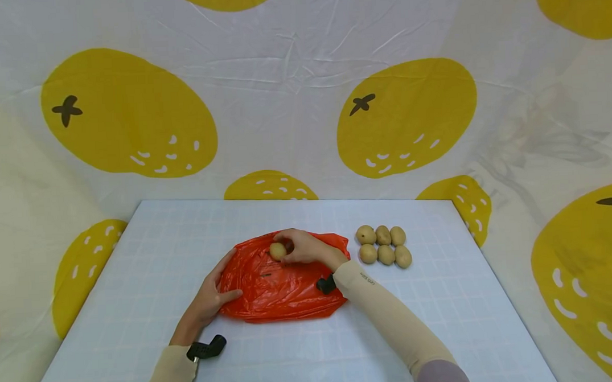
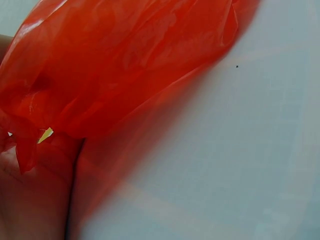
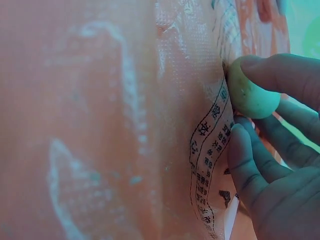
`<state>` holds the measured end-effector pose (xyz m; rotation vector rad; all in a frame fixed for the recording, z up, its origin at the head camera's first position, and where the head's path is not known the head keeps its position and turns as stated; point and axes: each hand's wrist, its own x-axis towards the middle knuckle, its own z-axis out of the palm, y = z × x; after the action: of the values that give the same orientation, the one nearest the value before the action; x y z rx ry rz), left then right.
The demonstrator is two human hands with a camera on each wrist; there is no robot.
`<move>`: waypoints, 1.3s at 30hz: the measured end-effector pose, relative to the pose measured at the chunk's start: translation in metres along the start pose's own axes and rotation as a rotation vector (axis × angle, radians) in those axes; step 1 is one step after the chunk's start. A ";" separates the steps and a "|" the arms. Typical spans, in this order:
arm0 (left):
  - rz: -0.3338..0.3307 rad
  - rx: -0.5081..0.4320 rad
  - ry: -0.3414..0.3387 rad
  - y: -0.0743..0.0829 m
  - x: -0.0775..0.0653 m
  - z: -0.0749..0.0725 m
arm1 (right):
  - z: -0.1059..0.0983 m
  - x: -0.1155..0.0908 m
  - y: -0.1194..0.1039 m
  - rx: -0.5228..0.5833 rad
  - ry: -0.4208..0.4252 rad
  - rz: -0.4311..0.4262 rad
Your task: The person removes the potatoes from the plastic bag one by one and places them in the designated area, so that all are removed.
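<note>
A red plastic bag (image 1: 284,289) lies on the table, with dark printed writing visible in the right wrist view. At its left end, my left hand (image 1: 210,295) holds the edge, the thumb on the upper side. The left wrist view shows red film (image 2: 120,65) over part of that palm (image 2: 35,195); most of its fingers are hidden. Above the bag my right hand (image 1: 303,246) pinches a small potato (image 1: 277,251) between thumb and fingers. In the right wrist view this potato (image 3: 255,97) is close against the printed film.
Several potatoes (image 1: 386,255) stand in two short rows to the right of the bag. The table (image 1: 444,310) has a pale checked cover. Behind it hangs a white cloth (image 1: 293,123) with large yellow fruit prints. A black wrist device (image 1: 207,348) sits on the left wrist.
</note>
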<state>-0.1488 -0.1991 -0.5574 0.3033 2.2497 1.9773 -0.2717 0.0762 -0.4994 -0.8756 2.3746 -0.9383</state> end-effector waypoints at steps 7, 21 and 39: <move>0.007 -0.009 -0.006 0.000 0.000 0.000 | 0.001 0.001 0.001 -0.027 0.012 -0.010; -0.006 -0.012 -0.004 0.001 -0.001 0.001 | 0.003 0.001 0.001 -0.059 0.024 -0.012; -0.010 -0.014 -0.004 0.000 0.000 -0.001 | -0.005 -0.005 -0.005 -0.043 0.041 -0.022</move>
<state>-0.1493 -0.1996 -0.5574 0.2934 2.2297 1.9850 -0.2693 0.0791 -0.4917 -0.9095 2.4326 -0.9247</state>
